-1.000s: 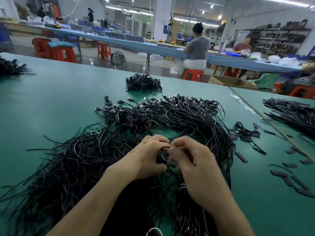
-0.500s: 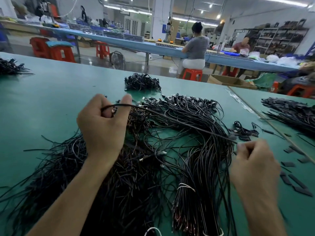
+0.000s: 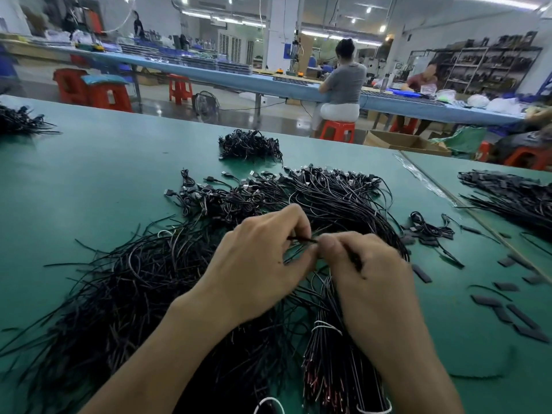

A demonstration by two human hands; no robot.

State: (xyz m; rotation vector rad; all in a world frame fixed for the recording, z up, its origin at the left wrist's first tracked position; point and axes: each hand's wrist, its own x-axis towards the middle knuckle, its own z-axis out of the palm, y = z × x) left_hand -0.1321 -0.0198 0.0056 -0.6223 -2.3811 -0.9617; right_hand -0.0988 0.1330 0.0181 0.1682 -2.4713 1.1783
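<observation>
Green worktop (image 3: 89, 180) is carrying a big pile (image 3: 134, 279) of black cables, and both hands are meeting just above it. Left hand (image 3: 257, 264) is pinching one cable (image 3: 301, 240) by its tip, while right hand (image 3: 373, 282) is gripping a dark sleeve (image 3: 354, 259). Probably threading, so I'd be pinching close to the tip and feeding slowly.

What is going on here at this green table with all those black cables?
A person is working over a big heap of black cables spread on the green table. The left hand and the right hand meet above the heap, both pinching one thin cable at their fingertips. Short flat black pieces lie scattered to the right, and a smaller pile sits farther back.
</observation>
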